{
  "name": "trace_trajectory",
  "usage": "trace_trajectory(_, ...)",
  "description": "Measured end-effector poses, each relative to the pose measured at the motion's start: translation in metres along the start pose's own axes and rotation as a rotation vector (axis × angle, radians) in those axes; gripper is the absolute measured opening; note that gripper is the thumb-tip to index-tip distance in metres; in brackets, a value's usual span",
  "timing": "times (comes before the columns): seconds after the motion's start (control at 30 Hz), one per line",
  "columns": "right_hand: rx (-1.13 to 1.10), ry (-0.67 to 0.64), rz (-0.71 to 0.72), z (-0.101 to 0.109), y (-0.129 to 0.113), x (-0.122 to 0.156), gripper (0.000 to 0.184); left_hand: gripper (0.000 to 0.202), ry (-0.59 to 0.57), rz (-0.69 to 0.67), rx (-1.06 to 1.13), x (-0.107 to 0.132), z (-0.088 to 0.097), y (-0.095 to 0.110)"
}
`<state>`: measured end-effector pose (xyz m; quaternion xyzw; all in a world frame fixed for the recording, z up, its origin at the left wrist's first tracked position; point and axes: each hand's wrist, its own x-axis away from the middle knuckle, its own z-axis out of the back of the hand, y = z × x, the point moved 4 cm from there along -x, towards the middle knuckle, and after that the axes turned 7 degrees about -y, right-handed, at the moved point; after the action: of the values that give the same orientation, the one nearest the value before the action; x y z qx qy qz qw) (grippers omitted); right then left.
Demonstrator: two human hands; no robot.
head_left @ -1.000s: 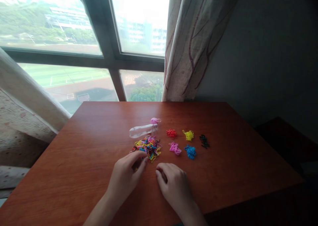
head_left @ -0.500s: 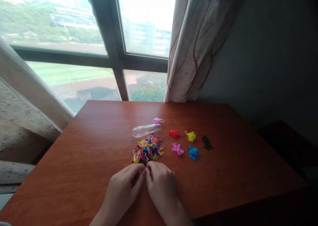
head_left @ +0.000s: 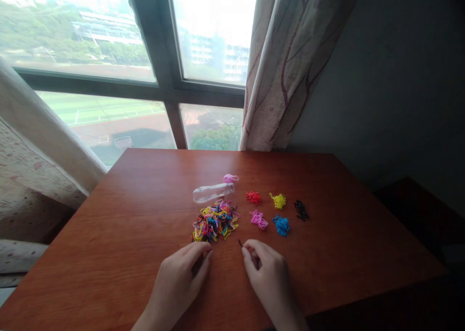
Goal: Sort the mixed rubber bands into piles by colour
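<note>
A mixed heap of colourful rubber bands (head_left: 217,219) lies on the brown table. At its near edge is my left hand (head_left: 181,273), thumb and forefinger closed; whatever they pinch is too small to make out. To the right, my right hand (head_left: 267,270) pinches a black rubber band (head_left: 240,243) that pokes out past its fingertips. Beyond it are sorted piles of bands: red (head_left: 253,197), yellow (head_left: 278,201), pink (head_left: 258,219), blue (head_left: 281,225) and black (head_left: 301,210).
Behind the heap lies a clear plastic bottle-shaped container (head_left: 213,193) on its side, with a pink looped cap (head_left: 230,178) by its end. The wooden table (head_left: 109,214) reaches to the window (head_left: 165,88), with curtains (head_left: 283,64) on both sides.
My hands were together at the near edge of the heap. My right hand has moved away to the right with a black rubber band; my left hand has stayed nearly in place.
</note>
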<state>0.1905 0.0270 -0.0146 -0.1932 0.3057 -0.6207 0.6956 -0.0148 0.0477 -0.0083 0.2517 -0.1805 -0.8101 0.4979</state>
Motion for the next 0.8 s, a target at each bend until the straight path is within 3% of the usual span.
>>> trace_trajectory(0.23, 0.114, 0.254, -0.214, 0.077, 0.084, -0.011, 0.032, 0.013, 0.005, -0.014, -0.022, 0.001, 0.001, 0.001)
trace_trajectory(0.33, 0.163, 0.284, -0.285, 0.097, 0.114, -0.017, 0.035, 0.014, -0.002, -0.016, -0.026, 0.002, -0.001, 0.0)
trace_trajectory(0.53, 0.229, 0.305, -0.361, 0.11, 0.146, -0.029, 0.037, 0.013, -0.004, -0.021, -0.04, -0.001, 0.0, 0.001)
trace_trajectory(0.8, 0.294, 0.26, -0.331, 0.107, 0.154, -0.037, 0.038, 0.014, -0.008, -0.023, -0.044, 0.0, -0.001, 0.0)
